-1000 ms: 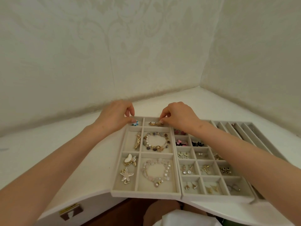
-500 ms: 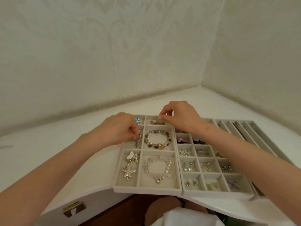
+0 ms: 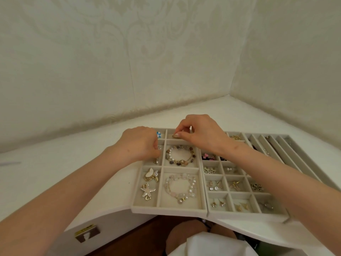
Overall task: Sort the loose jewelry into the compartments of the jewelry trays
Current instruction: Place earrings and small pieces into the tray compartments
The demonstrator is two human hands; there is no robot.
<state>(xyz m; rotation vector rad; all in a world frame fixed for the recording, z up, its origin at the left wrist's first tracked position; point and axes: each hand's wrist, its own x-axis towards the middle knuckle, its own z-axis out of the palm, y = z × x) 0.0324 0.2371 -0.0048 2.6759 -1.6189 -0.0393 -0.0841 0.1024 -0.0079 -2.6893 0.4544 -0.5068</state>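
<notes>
No legible txt, nos., brand marks or signs anywhere in view. The jewelry trays (image 3: 168, 210) carried no labels or printing on rims or dividers. A small metal plate (image 3: 87, 234) w/ a yellowish strip sat on the white front below the tabletop's (image 3: 55, 163) near-left edge; any marking on it was too small to read. The wallpaper (image 3: 166, 52) showed an embossed pattern only, no lettering.
</notes>
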